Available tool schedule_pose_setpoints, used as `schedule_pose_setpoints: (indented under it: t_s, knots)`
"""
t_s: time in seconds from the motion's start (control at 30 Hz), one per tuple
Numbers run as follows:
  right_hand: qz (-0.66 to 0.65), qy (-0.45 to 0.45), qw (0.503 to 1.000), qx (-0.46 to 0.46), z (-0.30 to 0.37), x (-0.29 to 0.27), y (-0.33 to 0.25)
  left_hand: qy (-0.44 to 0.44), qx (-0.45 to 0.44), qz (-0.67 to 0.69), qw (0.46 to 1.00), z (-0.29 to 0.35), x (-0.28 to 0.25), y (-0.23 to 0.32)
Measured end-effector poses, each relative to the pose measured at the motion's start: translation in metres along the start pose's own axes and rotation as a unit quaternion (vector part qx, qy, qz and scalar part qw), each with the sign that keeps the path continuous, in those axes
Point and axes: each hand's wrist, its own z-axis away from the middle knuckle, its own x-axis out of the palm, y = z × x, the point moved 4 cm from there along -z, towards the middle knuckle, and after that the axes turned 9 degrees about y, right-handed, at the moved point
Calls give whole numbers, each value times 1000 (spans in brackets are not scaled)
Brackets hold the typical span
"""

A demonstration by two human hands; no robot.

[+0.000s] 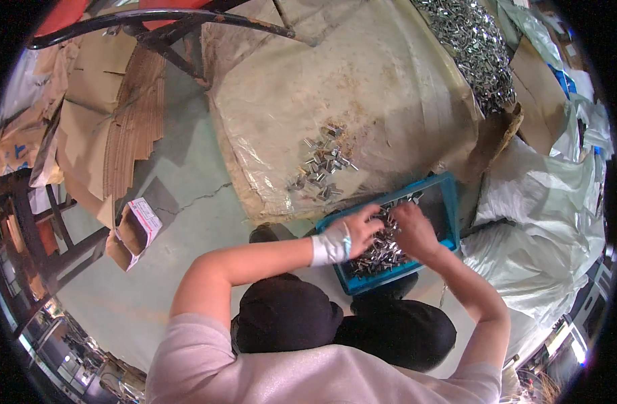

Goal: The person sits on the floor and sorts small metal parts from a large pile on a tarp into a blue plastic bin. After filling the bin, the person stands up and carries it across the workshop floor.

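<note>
A blue plastic crate [450, 202] stands tilted in front of my knees, holding a heap of small shiny metal pieces [386, 252]. My left hand [362, 232], with a pale wrap around its wrist, reaches over the crate's left side. Its fingers are apart and bent above the pieces; I see nothing held in them. From the right, my right hand [416, 230] reaches down into the crate. Its fingers are curled together at the metal pieces, and the tips are hidden, so what they hold cannot be made out.
Beyond the crate, a plastic-covered sheet [349, 74] carries a small pile of metal pieces [322, 161]. A large metal heap [473, 47] lies at the far right. White plastic sacks [530, 222], folded cardboard [96, 128], a small open box [135, 232] and a black metal frame [180, 20] surround it.
</note>
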Motion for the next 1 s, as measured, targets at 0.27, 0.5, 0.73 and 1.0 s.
schedule_pose_setpoints:
  t_s: [0.27,0.5,0.73,1.0]
  knots:
    - [72,55,996,4,-133,43,-35,213,-87,-311,922,-19,-101,-105]
    - [-12,93,994,64,-159,85,-47,242,-94,-194,946,-41,-75,-152]
    - [-61,142,985,82,-154,95,-44,222,-131,-153,954,-39,-57,-151]
    - [-192,140,970,56,-105,50,-32,180,-241,234,924,-18,-40,-92]
